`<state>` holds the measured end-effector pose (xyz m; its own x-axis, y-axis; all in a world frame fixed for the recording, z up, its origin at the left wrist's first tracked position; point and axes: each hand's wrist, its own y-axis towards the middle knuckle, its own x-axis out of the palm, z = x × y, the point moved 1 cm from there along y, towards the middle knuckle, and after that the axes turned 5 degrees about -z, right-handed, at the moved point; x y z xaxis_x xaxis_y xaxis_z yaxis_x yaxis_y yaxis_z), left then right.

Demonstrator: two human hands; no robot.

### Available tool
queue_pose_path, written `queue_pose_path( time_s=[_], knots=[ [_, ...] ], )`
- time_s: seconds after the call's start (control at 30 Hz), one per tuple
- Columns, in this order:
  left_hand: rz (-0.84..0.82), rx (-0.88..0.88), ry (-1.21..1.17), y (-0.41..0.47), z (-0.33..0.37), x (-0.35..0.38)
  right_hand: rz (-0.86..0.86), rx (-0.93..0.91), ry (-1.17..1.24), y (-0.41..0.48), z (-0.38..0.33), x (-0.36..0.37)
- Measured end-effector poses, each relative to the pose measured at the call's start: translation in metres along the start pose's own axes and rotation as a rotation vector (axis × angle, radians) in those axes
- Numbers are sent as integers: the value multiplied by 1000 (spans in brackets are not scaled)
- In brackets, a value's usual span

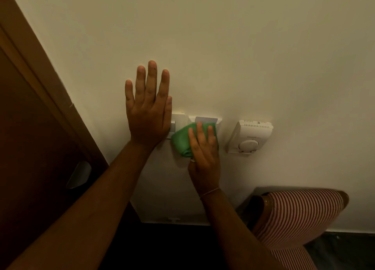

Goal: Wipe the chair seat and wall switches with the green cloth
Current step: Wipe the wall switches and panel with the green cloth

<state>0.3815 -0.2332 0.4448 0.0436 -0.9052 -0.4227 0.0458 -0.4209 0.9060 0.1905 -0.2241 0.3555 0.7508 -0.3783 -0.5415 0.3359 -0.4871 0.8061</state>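
Pale wall fills the room's side. By the brown door, the left hand lies flat, fingers spread. Right hand presses the green cloth on the switches. Striped chair sits low right.

Left hand lies flat and splayed, fingers straight up, just left of the green cloth — right hand presses over it, fingers curled around.
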Motion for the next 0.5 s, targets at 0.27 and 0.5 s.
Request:
queue_pose_path(
  time_s=[0.27,0.5],
  knots=[
    [-11,-6,-30,1,3,-3,37,280,119,-25,5,-1],
    [-19,-11,-24,1,2,0,4,124,100,-6,-9,1]
  ],
)
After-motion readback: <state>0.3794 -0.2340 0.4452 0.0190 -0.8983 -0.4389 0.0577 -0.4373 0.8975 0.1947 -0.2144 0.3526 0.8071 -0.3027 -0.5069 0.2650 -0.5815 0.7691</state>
